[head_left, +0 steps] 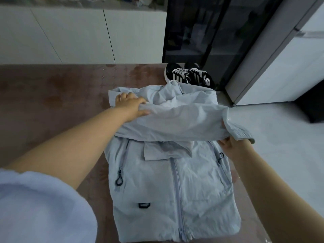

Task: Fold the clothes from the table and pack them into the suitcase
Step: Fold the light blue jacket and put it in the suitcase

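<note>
We are mid-fold on the jacket lying front-up on the table, our left hand pressing its shoulder open-palmed, our right hand gripping the sleeve near the cuff, which next wants laying flat across the chest.

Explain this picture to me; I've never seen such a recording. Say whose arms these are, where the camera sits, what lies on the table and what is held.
There is no machine here: the two bare arms belong to a person folding clothes. The single picture comes from a camera worn on the person's head, looking forward and down. On the brown table lies a pale blue zip jacket, front up, with black sneakers beyond it. The left hand presses the jacket's shoulder. The right hand grips a sleeve near its cuff, drawn across the chest. No suitcase is in view.
</note>
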The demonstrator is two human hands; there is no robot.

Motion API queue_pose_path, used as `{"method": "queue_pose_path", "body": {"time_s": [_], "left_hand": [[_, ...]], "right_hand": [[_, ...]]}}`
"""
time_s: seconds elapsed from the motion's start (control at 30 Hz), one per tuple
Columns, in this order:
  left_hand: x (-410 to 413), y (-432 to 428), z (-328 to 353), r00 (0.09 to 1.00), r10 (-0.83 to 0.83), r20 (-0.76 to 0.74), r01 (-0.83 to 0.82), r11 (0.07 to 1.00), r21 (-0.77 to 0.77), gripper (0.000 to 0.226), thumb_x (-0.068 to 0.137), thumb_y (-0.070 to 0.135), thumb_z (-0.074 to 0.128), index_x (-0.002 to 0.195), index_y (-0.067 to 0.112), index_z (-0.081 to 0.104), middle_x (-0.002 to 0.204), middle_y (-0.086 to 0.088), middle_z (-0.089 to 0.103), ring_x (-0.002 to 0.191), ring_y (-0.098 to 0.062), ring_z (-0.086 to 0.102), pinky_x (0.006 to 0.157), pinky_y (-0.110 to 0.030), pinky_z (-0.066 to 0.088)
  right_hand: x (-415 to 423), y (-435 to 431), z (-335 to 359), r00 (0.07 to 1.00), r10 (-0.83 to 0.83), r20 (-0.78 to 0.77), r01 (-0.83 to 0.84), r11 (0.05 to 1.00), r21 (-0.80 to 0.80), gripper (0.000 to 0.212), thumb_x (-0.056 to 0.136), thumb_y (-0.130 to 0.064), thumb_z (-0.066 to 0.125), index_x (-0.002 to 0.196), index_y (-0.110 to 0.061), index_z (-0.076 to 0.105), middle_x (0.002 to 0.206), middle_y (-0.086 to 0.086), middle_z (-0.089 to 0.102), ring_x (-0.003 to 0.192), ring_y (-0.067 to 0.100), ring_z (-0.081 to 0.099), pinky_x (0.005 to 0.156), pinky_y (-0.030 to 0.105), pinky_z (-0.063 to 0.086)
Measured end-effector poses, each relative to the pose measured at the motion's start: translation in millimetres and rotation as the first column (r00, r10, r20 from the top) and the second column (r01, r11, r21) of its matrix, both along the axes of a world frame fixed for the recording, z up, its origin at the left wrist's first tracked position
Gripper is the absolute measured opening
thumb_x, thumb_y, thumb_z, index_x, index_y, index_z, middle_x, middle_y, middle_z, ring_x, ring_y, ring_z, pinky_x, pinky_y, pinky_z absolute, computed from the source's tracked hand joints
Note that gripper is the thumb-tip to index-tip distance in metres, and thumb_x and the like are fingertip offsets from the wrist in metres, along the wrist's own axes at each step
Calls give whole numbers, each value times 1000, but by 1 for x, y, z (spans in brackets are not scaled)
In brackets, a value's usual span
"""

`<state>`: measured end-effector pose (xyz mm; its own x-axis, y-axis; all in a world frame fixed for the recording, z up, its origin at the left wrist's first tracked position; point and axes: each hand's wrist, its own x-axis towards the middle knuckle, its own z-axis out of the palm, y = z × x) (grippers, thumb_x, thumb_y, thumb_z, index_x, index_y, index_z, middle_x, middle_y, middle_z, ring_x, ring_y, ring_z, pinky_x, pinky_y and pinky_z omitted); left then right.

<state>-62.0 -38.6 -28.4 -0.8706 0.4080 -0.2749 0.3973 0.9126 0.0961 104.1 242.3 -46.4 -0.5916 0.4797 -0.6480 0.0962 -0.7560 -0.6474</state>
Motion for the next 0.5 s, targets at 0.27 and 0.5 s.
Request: {"method": "queue_pose_path", "body": {"time_s": [0.27,0.5], "left_hand": [[-15,-24,-20,978,183,-97,-196,970,-144,34,96,40,36,123,28,53,143,-8,34,131,-32,21,112,-43,12],[-11,-69,-26,929,282,-241,-261,958,116,37,90,40,54,121,19,53,137,-9,42,126,-33,30,108,-39,18]], "right_hand": [[-9,15,-8,973,58,223,-107,971,214,17,82,-25,70,94,-18,60,100,4,61,82,15,64,84,33,54],[-22,16,-28,908,93,409,-276,866,417,37,82,-8,68,118,-8,59,78,1,58,66,9,51,63,20,42]]}}
